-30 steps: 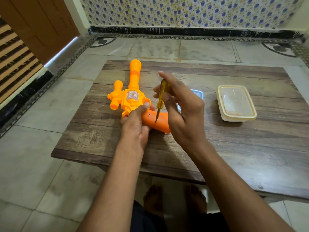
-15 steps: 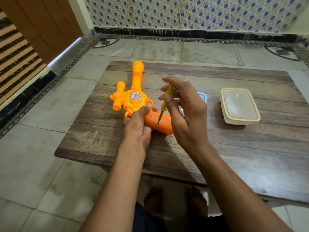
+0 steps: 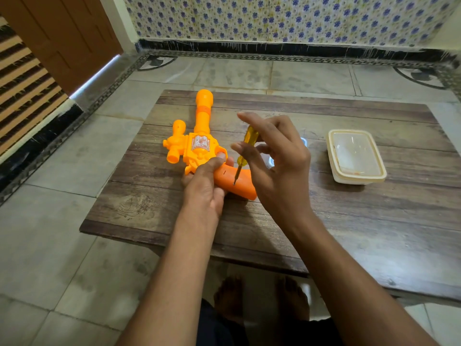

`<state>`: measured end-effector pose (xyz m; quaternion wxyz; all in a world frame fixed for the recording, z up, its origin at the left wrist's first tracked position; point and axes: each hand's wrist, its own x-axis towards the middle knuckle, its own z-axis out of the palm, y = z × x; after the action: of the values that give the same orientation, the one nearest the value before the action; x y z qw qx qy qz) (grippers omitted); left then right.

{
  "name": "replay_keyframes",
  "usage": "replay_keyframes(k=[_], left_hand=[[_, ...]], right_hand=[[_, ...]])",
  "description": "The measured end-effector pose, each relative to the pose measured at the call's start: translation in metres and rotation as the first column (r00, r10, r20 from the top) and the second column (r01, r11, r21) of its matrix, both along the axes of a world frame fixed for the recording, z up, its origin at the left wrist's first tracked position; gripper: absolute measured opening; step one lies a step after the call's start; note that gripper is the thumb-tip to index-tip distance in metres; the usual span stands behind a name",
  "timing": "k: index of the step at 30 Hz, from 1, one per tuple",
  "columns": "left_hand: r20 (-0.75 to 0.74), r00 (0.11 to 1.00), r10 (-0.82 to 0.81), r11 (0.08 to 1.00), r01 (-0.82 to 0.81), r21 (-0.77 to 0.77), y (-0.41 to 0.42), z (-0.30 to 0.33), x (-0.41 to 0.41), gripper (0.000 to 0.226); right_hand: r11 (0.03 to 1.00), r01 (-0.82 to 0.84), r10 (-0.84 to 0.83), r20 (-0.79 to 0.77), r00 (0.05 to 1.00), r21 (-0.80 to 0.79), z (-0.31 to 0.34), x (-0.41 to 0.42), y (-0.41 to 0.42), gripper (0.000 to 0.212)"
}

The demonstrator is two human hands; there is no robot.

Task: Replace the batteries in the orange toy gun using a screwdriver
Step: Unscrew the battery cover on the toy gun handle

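A person works on an orange toy gun (image 3: pixel 199 148) lying flat on a low wooden table (image 3: pixel 324 221), barrel pointing away and grip toward the near edge. The left hand (image 3: pixel 203 186) holds the gun where body meets grip, thumb pressed on top, apparently to stop it from sliding or turning under the tool. The right hand (image 3: pixel 277 166) pinches the yellow handle of a screwdriver (image 3: pixel 243 153) between fingertips and thumb, the other fingers spread loosely. The shaft stands nearly upright with its tip seated on a small screw in the grip, where the battery cover appears to be. The light fingertip hold suits twirling the driver rather than forcing it. The cover is on, so the job looks to be at the unscrewing stage. A lidded plastic box (image 3: pixel 356 156) sits to the right, well apart from the gun; a small blue-edged object behind the right hand is mostly hidden.
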<state>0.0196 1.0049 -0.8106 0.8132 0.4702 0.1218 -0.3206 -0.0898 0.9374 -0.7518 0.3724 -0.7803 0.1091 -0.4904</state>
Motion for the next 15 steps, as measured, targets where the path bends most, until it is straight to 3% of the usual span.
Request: replay_keyframes(k=[4, 9, 12, 15], left_hand=[[0.001, 1.000, 0.001, 1.000, -0.001, -0.007, -0.0010, -0.0011, 0.0028, 0.068], [-0.004, 1.000, 0.007, 1.000, -0.007, -0.019, 0.0001, -0.0012, 0.0012, 0.065], [-0.006, 1.000, 0.006, 0.999, -0.007, -0.031, -0.0009, -0.0019, 0.0021, 0.064], [0.000, 1.000, 0.001, 0.999, -0.001, -0.035, -0.0011, -0.0006, 0.0016, 0.067]], right_hand=[[0.997, -0.062, 0.063, -0.006, 0.998, 0.053, -0.0022, -0.0009, -0.0014, 0.048], [0.998, -0.059, 0.059, -0.011, 0.998, 0.026, 0.0026, -0.0035, 0.0013, 0.031], [0.999, -0.017, 0.016, -0.004, 1.000, -0.033, 0.0014, -0.0004, 0.0012, 0.039], [0.996, -0.088, 0.088, -0.009, 0.996, 0.019, -0.0008, -0.0004, 0.0004, 0.044]])
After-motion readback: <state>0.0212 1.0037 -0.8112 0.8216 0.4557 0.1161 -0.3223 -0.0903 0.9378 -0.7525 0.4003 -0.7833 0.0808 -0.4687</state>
